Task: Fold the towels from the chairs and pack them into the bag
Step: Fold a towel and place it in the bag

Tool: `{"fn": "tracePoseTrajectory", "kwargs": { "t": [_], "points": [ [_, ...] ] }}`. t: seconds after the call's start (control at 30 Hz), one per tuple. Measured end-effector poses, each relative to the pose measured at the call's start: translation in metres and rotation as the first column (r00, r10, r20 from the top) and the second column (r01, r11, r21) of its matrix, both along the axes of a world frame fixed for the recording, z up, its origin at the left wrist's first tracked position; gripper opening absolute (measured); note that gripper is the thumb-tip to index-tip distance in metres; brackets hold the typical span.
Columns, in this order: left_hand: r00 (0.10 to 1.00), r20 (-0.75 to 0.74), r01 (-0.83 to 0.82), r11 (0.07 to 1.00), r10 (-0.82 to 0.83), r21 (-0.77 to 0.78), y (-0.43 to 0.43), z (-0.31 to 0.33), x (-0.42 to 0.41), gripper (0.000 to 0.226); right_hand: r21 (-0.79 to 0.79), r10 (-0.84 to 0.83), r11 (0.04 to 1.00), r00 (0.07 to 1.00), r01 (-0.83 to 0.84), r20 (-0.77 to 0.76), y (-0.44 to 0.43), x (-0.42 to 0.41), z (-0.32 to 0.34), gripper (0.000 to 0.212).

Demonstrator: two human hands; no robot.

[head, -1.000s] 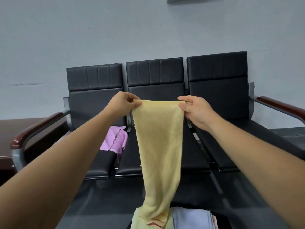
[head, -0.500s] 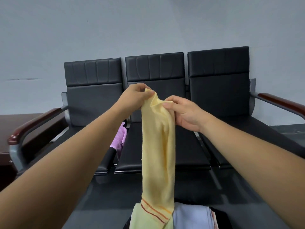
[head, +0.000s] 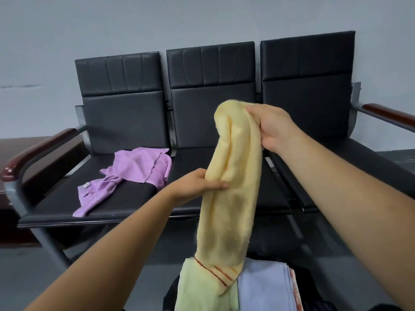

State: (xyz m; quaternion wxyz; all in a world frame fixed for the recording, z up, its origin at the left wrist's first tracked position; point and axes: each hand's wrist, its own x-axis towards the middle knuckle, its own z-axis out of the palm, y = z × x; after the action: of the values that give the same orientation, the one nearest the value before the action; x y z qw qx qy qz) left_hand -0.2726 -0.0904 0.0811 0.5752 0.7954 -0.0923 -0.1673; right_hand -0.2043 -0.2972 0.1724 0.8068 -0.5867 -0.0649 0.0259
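Black chairs point(head: 121, 113) stand by a grey wall point(head: 89, 23). Your right hand point(head: 272, 129) pinches the top of the yellow towel point(head: 231, 198), which hangs in front of the middle seat. Your left hand point(head: 193, 187) grips its side halfway down. Its striped end rests on a green towel point(head: 202, 288). A purple towel point(head: 130, 173) lies on the left seat.

Waiting area, joined black chairs point(head: 213, 122), bare grey wall point(head: 89, 25)

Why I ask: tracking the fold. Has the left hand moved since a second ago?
Yes. The left hand dropped from the middle black chair's backrest to its seat level, gripping the yellow terry towel midway.
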Motion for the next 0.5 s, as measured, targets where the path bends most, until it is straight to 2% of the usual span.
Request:
{"fn": "tracePoseTrajectory", "kwargs": {
  "t": [0.07, 0.13, 0.17, 0.23, 0.3, 0.33, 0.43, 0.5],
  "points": [
    [0.996, -0.076, -0.060, 0.976, 0.045, -0.211, -0.002, -0.009, 0.003, 0.037, -0.178, -0.105, 0.979, 0.994, 0.101, -0.015, -0.005, 0.008, -0.019, 0.021],
    [0.985, -0.128, -0.155, 0.907, 0.113, -0.392, -0.004, -0.011, 0.008, 0.044, -0.241, -0.099, 0.968, 0.990, 0.072, -0.102, -0.011, 0.015, -0.045, 0.023],
    [0.980, -0.143, -0.190, 0.859, 0.137, -0.475, -0.006, -0.012, 0.011, 0.047, -0.199, -0.050, 0.980, 0.983, 0.015, -0.176, -0.015, 0.017, -0.058, 0.032],
    [0.971, -0.169, -0.239, 0.773, 0.171, -0.588, -0.007, -0.012, 0.017, 0.049, -0.003, 0.099, 0.994, 0.943, -0.106, -0.317, -0.020, 0.017, -0.084, 0.047],
    [0.962, -0.192, -0.273, 0.726, 0.196, -0.631, -0.007, -0.014, 0.024, 0.053, 0.141, 0.224, 0.973, 0.891, -0.182, -0.396, -0.024, 0.012, -0.105, 0.051],
    [0.961, -0.192, -0.275, 0.715, 0.197, -0.643, -0.007, -0.017, 0.027, 0.055, 0.163, 0.271, 0.961, 0.871, -0.222, -0.409, -0.025, 0.010, -0.116, 0.056],
    [0.963, -0.184, -0.270, 0.679, 0.198, -0.683, -0.005, -0.027, 0.034, 0.056, 0.081, 0.362, 0.928, 0.829, -0.363, -0.426, -0.029, 0.005, -0.145, 0.069],
    [0.964, -0.178, -0.264, 0.690, 0.195, -0.673, -0.002, -0.034, 0.036, 0.057, 0.012, 0.394, 0.901, 0.805, -0.434, -0.443, -0.030, 0.003, -0.156, 0.066]
  ]
}}
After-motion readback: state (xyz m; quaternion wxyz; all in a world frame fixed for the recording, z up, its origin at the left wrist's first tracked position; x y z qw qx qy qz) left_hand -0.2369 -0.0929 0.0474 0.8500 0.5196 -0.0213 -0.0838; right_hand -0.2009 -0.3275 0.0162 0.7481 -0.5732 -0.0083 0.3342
